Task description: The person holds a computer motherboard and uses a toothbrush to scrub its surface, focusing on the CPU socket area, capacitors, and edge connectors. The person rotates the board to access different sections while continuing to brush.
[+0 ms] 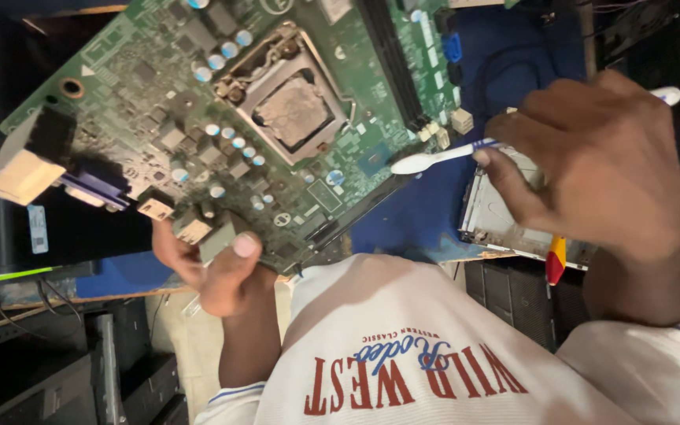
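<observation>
My left hand grips the near edge of a green computer motherboard, thumb on top, holding it tilted above the bench. The board carries a metal processor socket, small capacitors and rear ports at its left end. A white toothbrush with a blue neck is pinched in my right hand. Its head rests at the board's right edge, below the socket.
A metal drive casing lies on the blue bench surface under my right hand. A red and yellow screwdriver handle pokes out beside it. Dark computer cases stand lower left and at right.
</observation>
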